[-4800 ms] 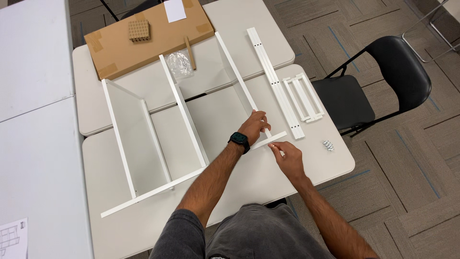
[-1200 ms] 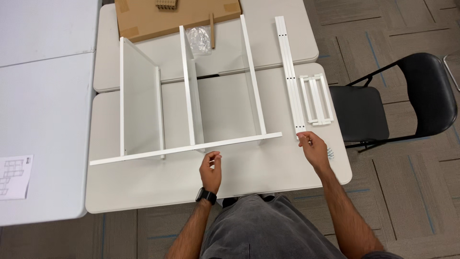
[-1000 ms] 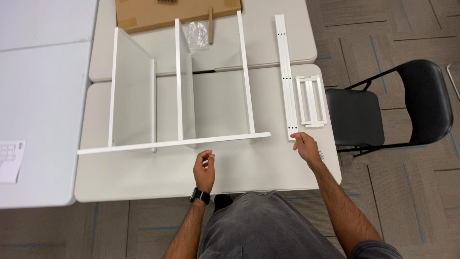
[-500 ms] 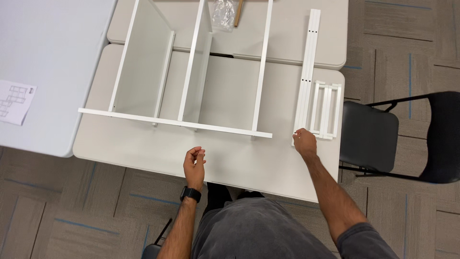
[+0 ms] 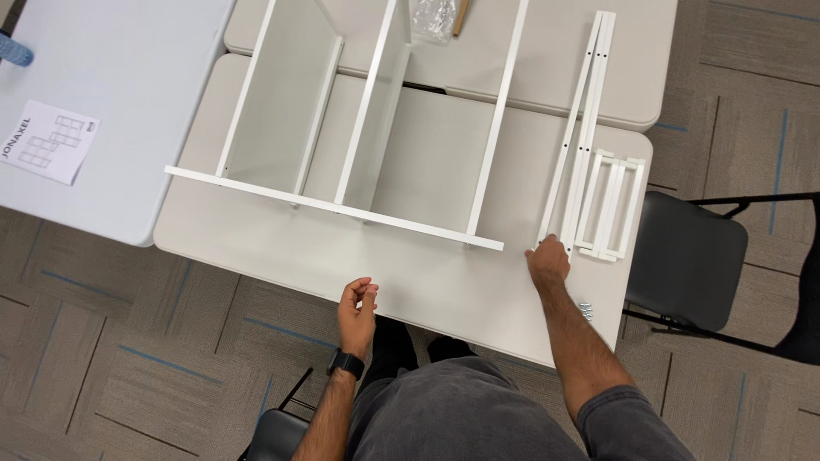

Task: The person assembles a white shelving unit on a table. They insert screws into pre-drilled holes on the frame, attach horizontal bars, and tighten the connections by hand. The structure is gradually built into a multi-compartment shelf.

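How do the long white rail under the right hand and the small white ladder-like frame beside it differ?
The long white rail is one narrow strip reaching across both tables; the small white ladder-like frame is short, with several parallel bars. The right hand touches the rail's near end; the frame lies untouched. Holes show along the rail, none visible on the frame. Both are white and lie flat.

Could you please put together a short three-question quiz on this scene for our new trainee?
1. True or false: the right hand rests at the near end of the long white rail.
2. Which hand wears the black watch? A) left B) right
3. Fill in: the white frame lies on the ____ table, with a black ____ standing to its right.

Key:
1. True; the fingers touch the rail's near end.
2. A; the left hand is raised off the table, fingers loosely curled.
3. grey; chair.
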